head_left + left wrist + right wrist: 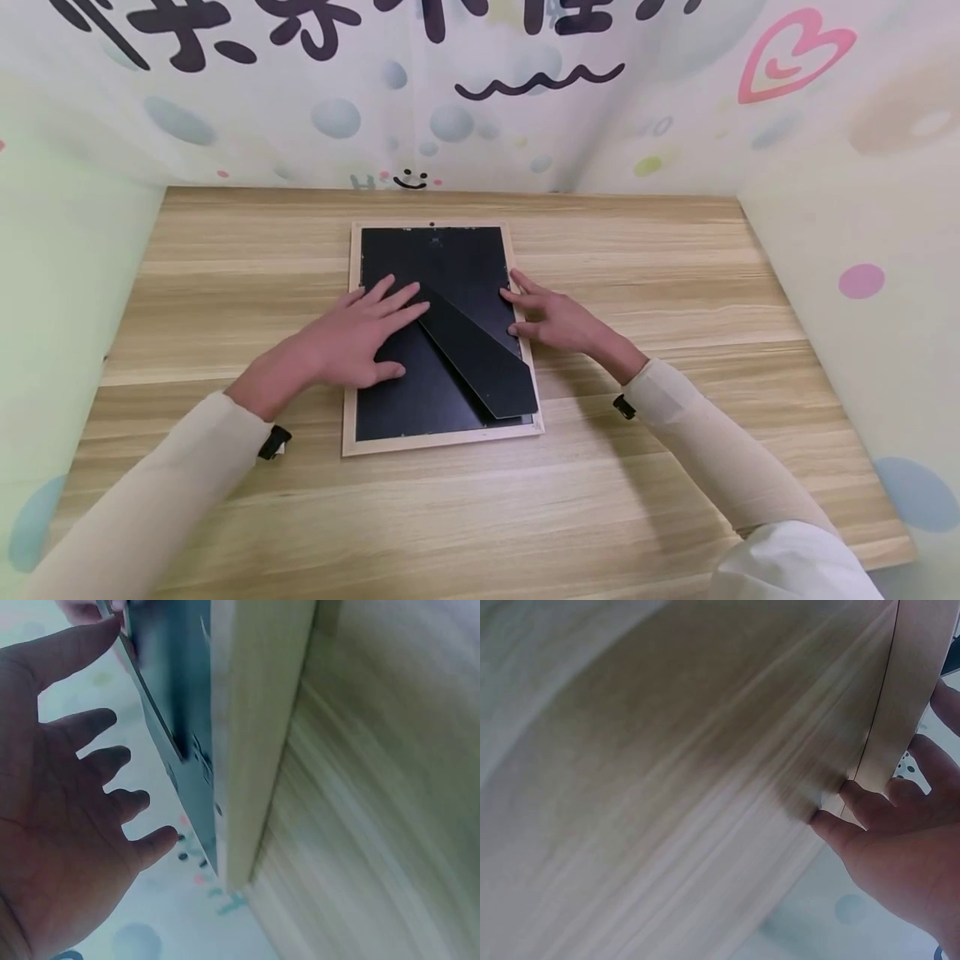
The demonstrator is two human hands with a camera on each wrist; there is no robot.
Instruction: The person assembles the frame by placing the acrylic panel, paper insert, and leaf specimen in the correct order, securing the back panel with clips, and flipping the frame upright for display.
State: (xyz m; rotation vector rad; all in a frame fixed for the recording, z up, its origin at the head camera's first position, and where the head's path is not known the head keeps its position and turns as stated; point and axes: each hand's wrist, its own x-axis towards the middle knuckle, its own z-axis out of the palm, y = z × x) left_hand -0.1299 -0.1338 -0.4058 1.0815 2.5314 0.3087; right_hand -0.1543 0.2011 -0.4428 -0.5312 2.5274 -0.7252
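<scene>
A picture frame (349,350) with a pale wooden border lies face down, its black backing board (465,258) showing. Across the board slants a black easel stand (480,367), its wide end near the lower right corner and slightly raised. My left hand (352,337) is spread over the left part of the board, fingertips by the stand's narrow upper end; in the left wrist view its fingers look apart from the board. My right hand (558,318) rests against the frame's right edge, thumb and fingertips at the border. In the right wrist view, its lower fingers (840,829) reach down to the tabletop.
The frame lies on a wood-grain table (225,292). A printed white curtain (450,125) stands behind the table's back edge, with pale panels at both sides. Black straps (275,442) show at both wrists, over beige sleeves.
</scene>
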